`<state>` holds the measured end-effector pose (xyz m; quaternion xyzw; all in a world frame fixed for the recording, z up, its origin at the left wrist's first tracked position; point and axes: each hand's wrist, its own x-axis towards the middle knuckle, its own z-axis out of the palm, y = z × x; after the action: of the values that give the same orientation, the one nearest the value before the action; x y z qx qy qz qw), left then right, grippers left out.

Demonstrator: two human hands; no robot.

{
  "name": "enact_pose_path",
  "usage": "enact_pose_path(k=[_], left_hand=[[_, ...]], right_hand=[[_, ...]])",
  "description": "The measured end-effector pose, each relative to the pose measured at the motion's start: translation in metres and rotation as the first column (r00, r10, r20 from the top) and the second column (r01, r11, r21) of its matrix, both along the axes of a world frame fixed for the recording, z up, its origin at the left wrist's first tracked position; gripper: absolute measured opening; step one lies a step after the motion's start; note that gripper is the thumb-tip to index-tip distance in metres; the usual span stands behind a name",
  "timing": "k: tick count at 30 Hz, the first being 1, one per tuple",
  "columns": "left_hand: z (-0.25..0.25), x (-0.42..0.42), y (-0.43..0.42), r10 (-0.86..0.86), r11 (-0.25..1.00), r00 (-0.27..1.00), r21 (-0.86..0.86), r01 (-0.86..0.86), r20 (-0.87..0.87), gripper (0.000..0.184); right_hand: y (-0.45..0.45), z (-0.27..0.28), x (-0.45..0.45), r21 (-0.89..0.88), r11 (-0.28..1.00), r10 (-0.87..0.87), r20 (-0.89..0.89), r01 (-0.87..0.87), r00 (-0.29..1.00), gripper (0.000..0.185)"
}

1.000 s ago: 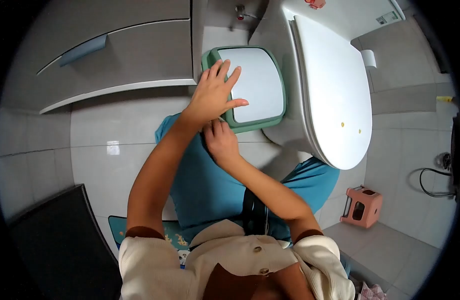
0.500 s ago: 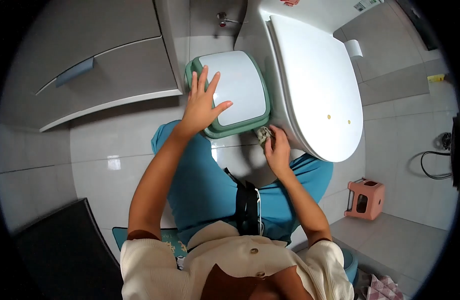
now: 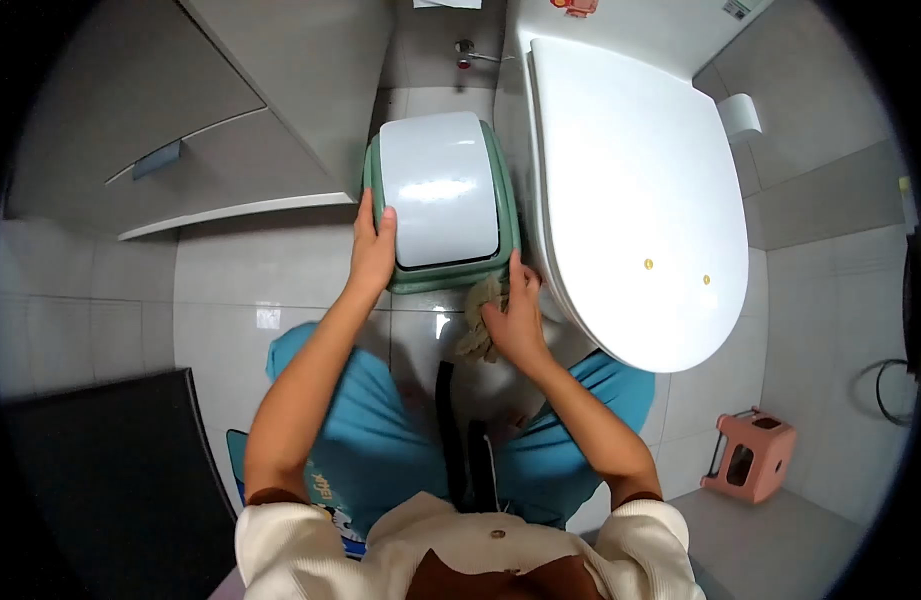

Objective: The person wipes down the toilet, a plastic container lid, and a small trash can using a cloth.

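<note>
A trash bin (image 3: 440,190) with a green rim and a pale grey swing lid stands on the floor between the cabinet and the toilet. My left hand (image 3: 373,250) grips its left side near the front corner, thumb on the rim and fingers down the outside. A crumpled beige-green cloth (image 3: 477,335) hangs from my right hand (image 3: 518,320), which is closed on it. The fingertips of that hand reach the bin's near right corner. Part of the cloth is hidden behind the hand.
Close on the right is the white toilet (image 3: 640,190), lid down. A grey cabinet (image 3: 230,170) borders the left. A pink stool (image 3: 748,458) lies at lower right, and a dark flat panel (image 3: 110,480) at lower left. A small tap (image 3: 465,55) sticks out behind the bin.
My left hand has moved off the lid to the bin's left side. The bin now sits straighter. My right hand has come left with the cloth to the near right corner.
</note>
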<state>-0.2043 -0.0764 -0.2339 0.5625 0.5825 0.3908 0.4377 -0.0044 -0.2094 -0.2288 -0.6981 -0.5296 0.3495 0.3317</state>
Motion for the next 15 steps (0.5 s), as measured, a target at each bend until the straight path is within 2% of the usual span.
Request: enact_pose_path(k=[3,4,5,7,10,13,15], left_hand=[[0.012,-0.014,-0.018,-0.069,0.997,0.994,0.017,0.07,-0.081,0.063],[0.019,-0.024,-0.021,-0.147,0.989,0.987,0.016,0.149,-0.067,0.064],[0.026,-0.032,-0.03,-0.17,0.985,0.984,-0.05,0.167,-0.055,0.062],[0.027,-0.049,-0.05,-0.191,0.981,0.978,-0.039,0.188,-0.081,0.058],[0.04,-0.085,-0.071,-0.259,0.965,0.964,-0.059,0.256,-0.061,0.053],[0.045,-0.121,-0.1,-0.232,0.969,0.969,-0.114,0.221,-0.088,0.053],[0.053,-0.14,-0.12,-0.103,0.979,0.991,-0.186,0.086,-0.087,0.051]], right_hand=[[-0.015,0.006,0.02,-0.033,0.99,0.136,-0.032,-0.137,0.99,0.085],[-0.021,0.017,0.02,-0.088,0.988,0.122,-0.06,-0.127,0.991,0.074],[-0.032,0.02,0.019,-0.112,0.979,0.156,-0.124,-0.17,0.98,0.07],[-0.053,0.023,0.013,-0.164,0.949,0.224,-0.247,-0.268,0.943,0.062],[-0.07,0.023,0.002,-0.286,0.82,0.368,-0.399,-0.495,0.84,0.057],[-0.082,-0.001,-0.02,-0.153,0.775,0.504,-0.436,-0.613,0.746,0.056],[-0.08,-0.017,-0.037,-0.096,0.787,0.484,-0.518,-0.61,0.706,0.05]])
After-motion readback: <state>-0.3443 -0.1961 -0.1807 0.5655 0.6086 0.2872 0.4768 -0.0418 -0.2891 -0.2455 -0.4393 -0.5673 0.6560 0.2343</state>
